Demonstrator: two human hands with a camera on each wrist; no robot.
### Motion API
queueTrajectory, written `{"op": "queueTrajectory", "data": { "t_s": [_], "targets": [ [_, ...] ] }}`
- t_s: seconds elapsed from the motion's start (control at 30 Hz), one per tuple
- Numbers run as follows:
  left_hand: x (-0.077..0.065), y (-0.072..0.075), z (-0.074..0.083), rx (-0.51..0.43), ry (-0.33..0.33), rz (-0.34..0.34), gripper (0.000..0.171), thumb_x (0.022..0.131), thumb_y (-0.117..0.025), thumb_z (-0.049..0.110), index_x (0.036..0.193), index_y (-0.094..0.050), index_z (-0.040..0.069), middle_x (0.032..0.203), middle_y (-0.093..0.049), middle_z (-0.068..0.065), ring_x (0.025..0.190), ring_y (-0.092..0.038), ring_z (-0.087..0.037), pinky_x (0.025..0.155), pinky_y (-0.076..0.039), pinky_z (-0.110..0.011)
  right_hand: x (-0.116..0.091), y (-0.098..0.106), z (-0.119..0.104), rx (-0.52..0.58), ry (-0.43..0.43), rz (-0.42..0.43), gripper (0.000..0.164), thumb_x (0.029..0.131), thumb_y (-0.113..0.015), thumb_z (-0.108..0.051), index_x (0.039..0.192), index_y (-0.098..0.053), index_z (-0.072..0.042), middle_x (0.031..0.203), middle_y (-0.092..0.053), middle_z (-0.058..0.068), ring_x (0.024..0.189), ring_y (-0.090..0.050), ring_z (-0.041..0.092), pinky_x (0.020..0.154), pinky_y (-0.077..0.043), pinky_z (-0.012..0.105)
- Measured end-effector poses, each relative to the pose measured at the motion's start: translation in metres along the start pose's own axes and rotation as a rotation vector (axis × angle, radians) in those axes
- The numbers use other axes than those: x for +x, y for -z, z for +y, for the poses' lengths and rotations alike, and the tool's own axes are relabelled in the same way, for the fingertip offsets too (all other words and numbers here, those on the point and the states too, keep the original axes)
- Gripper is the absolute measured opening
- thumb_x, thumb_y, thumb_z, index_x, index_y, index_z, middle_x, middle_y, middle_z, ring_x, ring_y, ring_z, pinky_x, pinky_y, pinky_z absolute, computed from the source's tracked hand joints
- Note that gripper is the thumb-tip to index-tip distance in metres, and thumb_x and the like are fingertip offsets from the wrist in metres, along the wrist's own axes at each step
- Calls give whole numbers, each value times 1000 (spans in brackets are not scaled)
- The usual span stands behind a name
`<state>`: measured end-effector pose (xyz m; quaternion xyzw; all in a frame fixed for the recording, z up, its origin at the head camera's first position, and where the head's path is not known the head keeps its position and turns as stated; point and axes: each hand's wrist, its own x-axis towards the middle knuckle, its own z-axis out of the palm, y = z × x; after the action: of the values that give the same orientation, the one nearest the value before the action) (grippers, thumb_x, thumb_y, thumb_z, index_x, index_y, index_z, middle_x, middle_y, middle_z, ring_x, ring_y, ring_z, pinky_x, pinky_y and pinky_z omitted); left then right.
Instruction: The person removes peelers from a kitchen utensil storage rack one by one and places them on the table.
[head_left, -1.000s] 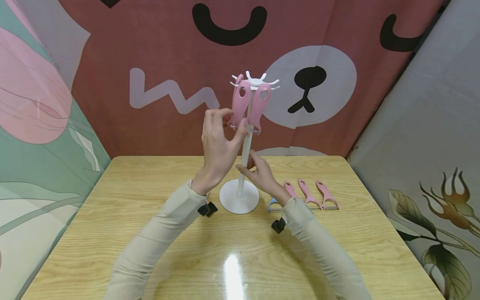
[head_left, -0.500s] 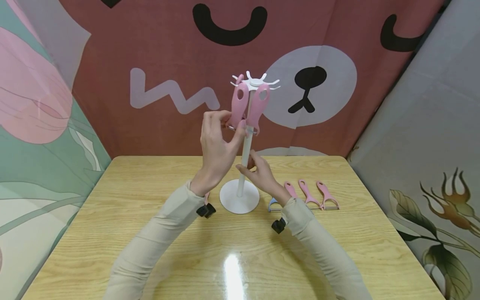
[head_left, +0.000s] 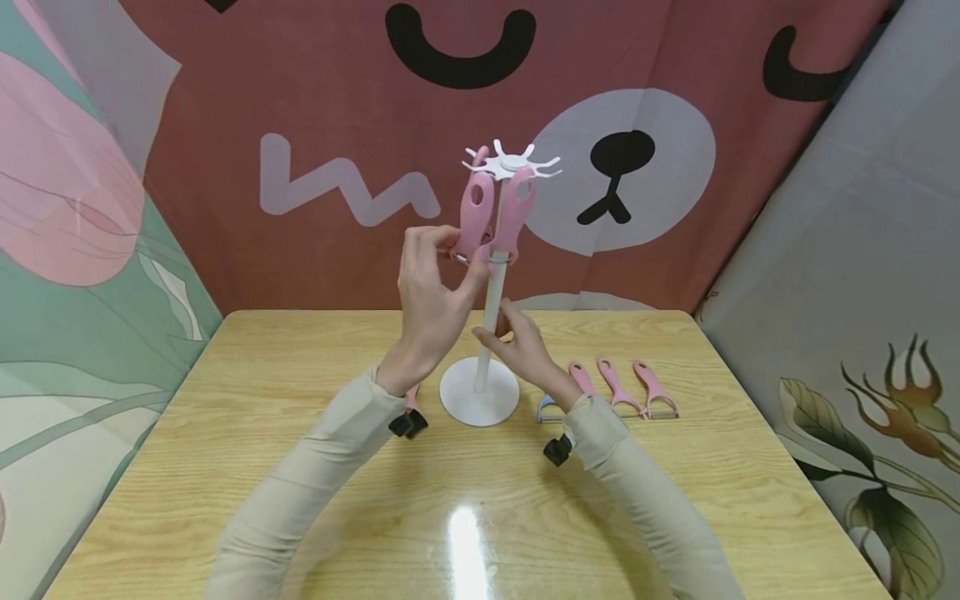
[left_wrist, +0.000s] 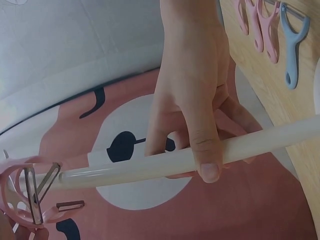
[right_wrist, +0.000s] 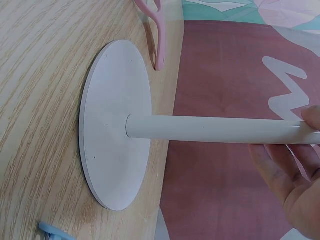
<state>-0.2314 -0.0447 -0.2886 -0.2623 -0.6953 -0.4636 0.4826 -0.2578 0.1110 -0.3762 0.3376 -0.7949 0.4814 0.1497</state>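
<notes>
A white stand with a straight pole (head_left: 492, 298) and a ring of hooks (head_left: 513, 163) rises from a round base (head_left: 462, 398). My left hand (head_left: 430, 296) pinches a pink Y-shaped peeler (head_left: 474, 223) near its blade end, just under the hooks. Beside it hangs a second pink peeler (head_left: 513, 218), close to the left thumb. Partly hidden behind them is another pink peeler (head_left: 480, 156). Lower down, my right hand (head_left: 527, 348) grips the pole between thumb and fingers, as the left wrist view also shows. Whether the pinched peeler's hole sits on a hook cannot be seen clearly.
Right of the base, several pink peelers (head_left: 615, 385) and a blue peeler (head_left: 548, 408) lie in a row on the wooden table (head_left: 330, 500). Another pink peeler (head_left: 412, 397) lies partly hidden behind the left wrist. A patterned cloth (head_left: 315, 267) hangs behind the table.
My left hand has shifted slightly down and to the left with the pinched peeler. The neighbouring peeler has moved a little left too. My right hand keeps its place on the pole.
</notes>
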Motion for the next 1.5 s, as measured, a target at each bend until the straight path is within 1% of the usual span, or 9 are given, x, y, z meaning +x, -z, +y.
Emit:
{"op": "queueTrajectory", "data": {
  "t_s": [0.13,0.33,0.43,0.67,0.87,0.97,1.23,1.33,1.5],
  "targets": [
    [0,2,-1,-3,-9,3,30,93,-68,16,112,-56,-4,102,-51,-16,90,-54,-26,79,-46,-34,0,0,0,6,10,5,19,89,-69,6,99,-54,8,72,-55,19,70,-61,34,65,-52,50],
    [-2,3,-3,1,-9,4,30,93,-68,17,112,-56,-4,102,-51,-16,90,-54,-26,79,-46,-34,0,-1,0,1,7,5,21,89,-70,6,100,-54,11,72,-55,19,70,-61,33,65,-51,48],
    [-3,3,-4,6,-10,2,31,93,-68,17,112,-56,-4,102,-51,-16,90,-54,-26,79,-45,-34,0,-1,0,-5,1,5,21,89,-70,6,101,-54,9,73,-55,19,70,-61,33,65,-51,47],
    [-4,3,-6,5,-6,10,30,94,-67,18,111,-57,-3,101,-51,-16,90,-54,-27,78,-46,-39,1,-10,44,-2,-8,20,26,89,-72,-1,106,-54,3,74,-56,16,71,-62,32,64,-52,48],
    [-7,4,-7,11,6,10,30,93,-67,18,111,-56,-3,101,-52,-16,89,-55,-27,78,-44,-36,1,-8,43,-13,-13,14,24,91,-73,-8,105,-55,-3,74,-56,6,71,-62,21,64,-52,37],
    [-9,5,-8,11,15,3,30,93,-67,18,111,-56,-4,101,-51,-16,89,-55,-26,78,-44,-35,1,-7,43,-15,-22,5,24,91,-73,-8,106,-54,-2,74,-56,5,70,-62,19,64,-51,35],
    [-17,14,-17,46,40,-16,29,94,-66,17,111,-57,-3,100,-52,-15,88,-54,-26,77,-44,-34,0,-9,43,-29,-28,9,22,90,-73,-8,101,-54,-4,74,-57,6,70,-62,20,63,-52,36],
    [-20,17,-21,58,49,-13,28,93,-67,17,110,-57,-3,99,-52,-15,87,-53,-27,77,-43,-35,0,-10,41,-29,-19,16,22,90,-73,-5,100,-53,-1,74,-57,11,71,-62,25,63,-51,40],
    [-23,19,-23,64,58,-33,29,94,-67,18,111,-56,-4,99,-51,-15,87,-53,-27,77,-43,-35,0,-10,35,-6,-3,14,22,89,-71,2,99,-52,5,74,-56,20,70,-62,34,62,-49,48]
  ]
}}
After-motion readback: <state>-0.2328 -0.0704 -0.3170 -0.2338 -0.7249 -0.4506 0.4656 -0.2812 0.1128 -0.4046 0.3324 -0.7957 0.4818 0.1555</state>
